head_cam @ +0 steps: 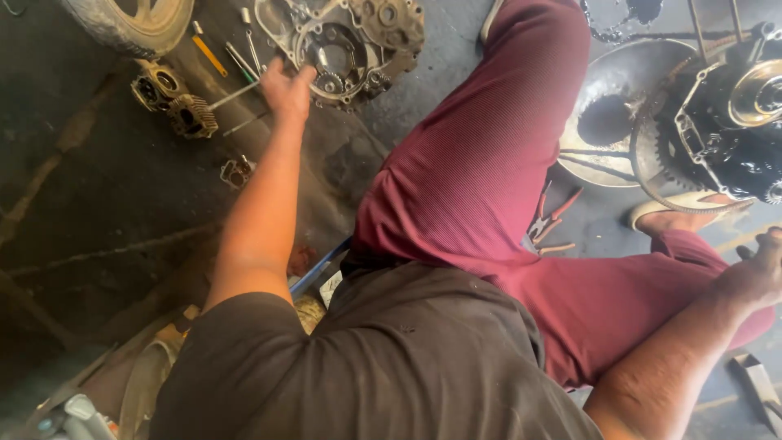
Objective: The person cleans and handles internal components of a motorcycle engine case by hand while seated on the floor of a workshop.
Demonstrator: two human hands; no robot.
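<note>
My left hand [285, 91] is stretched out to the far left over the dark floor. It closes around the end of a thin metal rod [232, 96], right beside the open grey engine case [342, 45]. My right hand [762, 269] rests on my right knee at the right edge, fingers loosely apart, with nothing in it. My legs in dark red trousers [481, 171] fill the middle.
Finned cylinder parts [175, 102] and several screwdrivers [210, 55] lie left of the case, below a tyre [122, 20]. A greasy engine with sprocket and chain [725, 122] stands at the right by a metal basin [611, 122]. Red-handled pliers [550, 220] lie between my legs.
</note>
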